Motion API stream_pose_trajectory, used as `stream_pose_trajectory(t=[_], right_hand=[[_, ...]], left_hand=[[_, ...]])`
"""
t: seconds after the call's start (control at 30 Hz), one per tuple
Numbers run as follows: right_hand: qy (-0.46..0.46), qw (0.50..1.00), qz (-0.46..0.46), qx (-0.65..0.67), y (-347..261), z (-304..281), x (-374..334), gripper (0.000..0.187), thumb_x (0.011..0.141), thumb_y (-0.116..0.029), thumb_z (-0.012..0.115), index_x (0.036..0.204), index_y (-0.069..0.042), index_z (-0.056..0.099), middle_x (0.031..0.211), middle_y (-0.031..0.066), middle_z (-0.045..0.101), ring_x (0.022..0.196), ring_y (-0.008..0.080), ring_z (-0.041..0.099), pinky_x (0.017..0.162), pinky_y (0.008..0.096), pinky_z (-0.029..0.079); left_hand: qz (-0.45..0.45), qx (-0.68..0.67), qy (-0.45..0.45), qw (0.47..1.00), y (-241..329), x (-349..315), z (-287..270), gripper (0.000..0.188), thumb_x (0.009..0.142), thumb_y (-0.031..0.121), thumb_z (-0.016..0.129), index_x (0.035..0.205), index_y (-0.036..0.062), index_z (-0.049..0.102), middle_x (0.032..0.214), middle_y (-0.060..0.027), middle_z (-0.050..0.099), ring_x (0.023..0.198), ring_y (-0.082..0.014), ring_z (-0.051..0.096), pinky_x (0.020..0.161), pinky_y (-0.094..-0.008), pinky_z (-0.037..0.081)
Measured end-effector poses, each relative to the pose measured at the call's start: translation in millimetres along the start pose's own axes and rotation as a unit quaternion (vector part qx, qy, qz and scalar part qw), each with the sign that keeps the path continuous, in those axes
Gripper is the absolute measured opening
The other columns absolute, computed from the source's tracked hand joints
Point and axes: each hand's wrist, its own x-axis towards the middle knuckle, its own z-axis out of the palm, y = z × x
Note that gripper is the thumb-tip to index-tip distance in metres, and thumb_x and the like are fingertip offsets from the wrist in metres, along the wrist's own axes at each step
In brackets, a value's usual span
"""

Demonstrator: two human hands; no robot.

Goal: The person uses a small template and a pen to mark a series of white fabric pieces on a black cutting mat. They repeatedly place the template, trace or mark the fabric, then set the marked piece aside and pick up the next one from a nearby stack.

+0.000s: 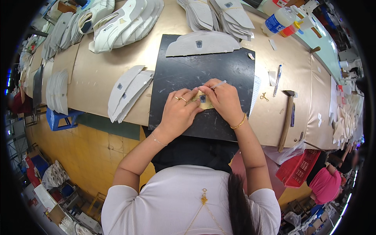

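Over the black work board (pixel 172 72), both my hands meet at a small pale yellow piece (pixel 206 105) with a dark square patch on it. My left hand (pixel 178 109) grips its left side, fingers bent across its edge. From the right, my right hand (pixel 225 100) pinches its upper edge with thumb and fingers. A thin whitish stick (pixel 220 84) pokes out by the right fingers; its lower end is hidden. At the board's far edge lies a grey curved shoe-upper piece (pixel 215 44) with a dark patch.
Stacks of grey pieces (pixel 129 92) lie left of the board, with white shoe uppers (pixel 125 25) behind them. More bundled pieces (pixel 231 17) and bottles (pixel 279 20) stand at the back. To the right are a hammer (pixel 287 121), pens (pixel 277 80) and a red basket (pixel 297 168).
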Motion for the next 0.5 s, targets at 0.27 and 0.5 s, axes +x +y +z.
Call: stream_pose_trajectory(t=[0.27,0.5], right_hand=[[0.032,0.997,-0.058,-0.046,0.1,7.1,1.0,0.020,0.090,-0.025,0.073,0.079,-0.009,0.066,0.072,0.0041,0.062,0.067,0.0235,0.066,0.057,0.0344,0.052],[0.036,0.993,-0.077,-0.087,1.5,7.2,-0.5,0.019,0.090,-0.026,0.072,0.082,-0.011,0.065,0.070,0.0034,0.060,0.065,0.0222,0.065,0.055,0.0344,0.051]], left_hand=[[-0.011,0.009,0.002,1.000,2.4,-0.6,-0.4,0.022,0.078,0.015,0.081,0.096,0.0038,0.074,0.119,-0.0081,0.070,0.112,-0.0260,0.062,0.096,-0.0418,0.046],[-0.024,0.014,-0.006,1.000,4.7,0.6,-0.1,0.025,0.076,0.015,0.083,0.098,0.0056,0.074,0.116,-0.0071,0.070,0.114,-0.0271,0.062,0.098,-0.0418,0.046]])
